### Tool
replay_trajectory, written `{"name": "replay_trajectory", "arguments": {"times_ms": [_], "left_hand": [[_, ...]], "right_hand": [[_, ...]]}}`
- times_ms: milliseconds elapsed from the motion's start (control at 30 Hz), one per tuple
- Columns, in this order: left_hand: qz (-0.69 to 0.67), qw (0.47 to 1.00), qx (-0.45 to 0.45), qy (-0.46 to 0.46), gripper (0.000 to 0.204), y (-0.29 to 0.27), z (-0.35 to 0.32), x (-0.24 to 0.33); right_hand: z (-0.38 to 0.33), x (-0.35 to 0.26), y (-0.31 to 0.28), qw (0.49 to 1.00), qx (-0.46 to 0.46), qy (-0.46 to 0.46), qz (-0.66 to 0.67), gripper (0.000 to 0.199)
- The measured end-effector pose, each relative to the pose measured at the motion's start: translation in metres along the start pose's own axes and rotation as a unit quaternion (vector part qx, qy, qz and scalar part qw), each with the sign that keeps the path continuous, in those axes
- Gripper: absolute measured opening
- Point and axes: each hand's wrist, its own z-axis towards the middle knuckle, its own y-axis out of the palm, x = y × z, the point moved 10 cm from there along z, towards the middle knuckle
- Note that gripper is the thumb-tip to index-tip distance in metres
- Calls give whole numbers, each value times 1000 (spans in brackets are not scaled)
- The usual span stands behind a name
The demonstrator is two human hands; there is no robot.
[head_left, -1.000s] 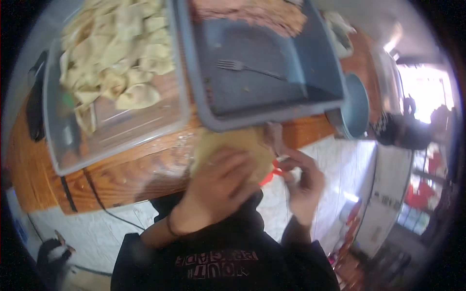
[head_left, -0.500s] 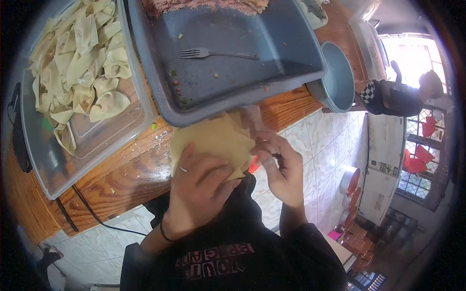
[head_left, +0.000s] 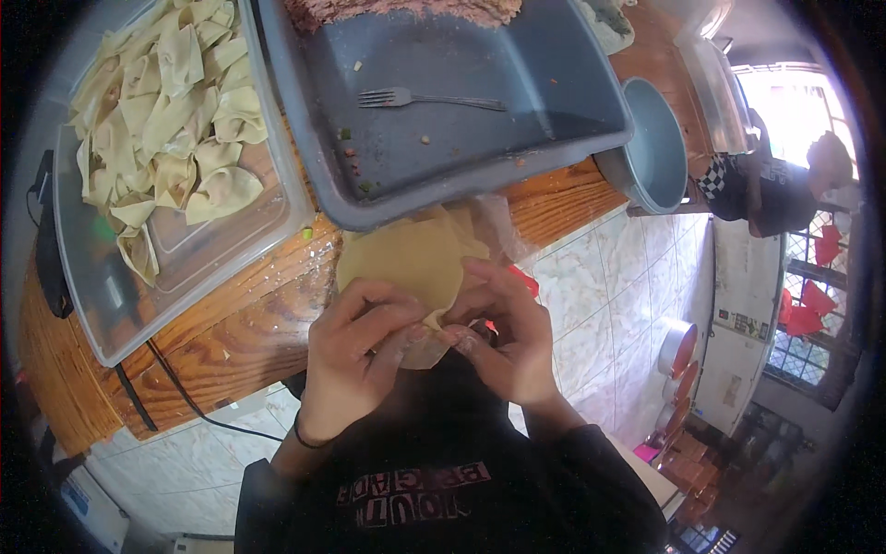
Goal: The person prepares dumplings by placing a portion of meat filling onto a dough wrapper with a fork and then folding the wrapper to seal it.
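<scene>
Dough wrapper [head_left: 406,263] mid-fold: your left hand [head_left: 355,355] & right hand [head_left: 503,337] both pinch its near edge; folded dumplings [head_left: 171,129] fill far-left tray [head_left: 129,314].

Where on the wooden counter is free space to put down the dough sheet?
Bare wood lies between the clear tray of folded dumplings and the left hand. The grey tray also has bare floor around the fork. Crowded: the counter top itself, filled by both trays.

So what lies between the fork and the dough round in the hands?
In the head view, only bare grey tray floor and rim separate the fork from the dough round.
</scene>
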Motion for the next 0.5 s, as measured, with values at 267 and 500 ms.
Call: {"name": "replay_trajectory", "arguments": {"times_ms": [267,500], "left_hand": [[-6,1000,-27,5,13,4,1,-5],[-287,954,2,-89,20,-9,-11,-35]], "right_hand": [[-4,-6,5,998,-28,-44,-25,59],[-3,4,-7,990,19,5,141,49]]}}
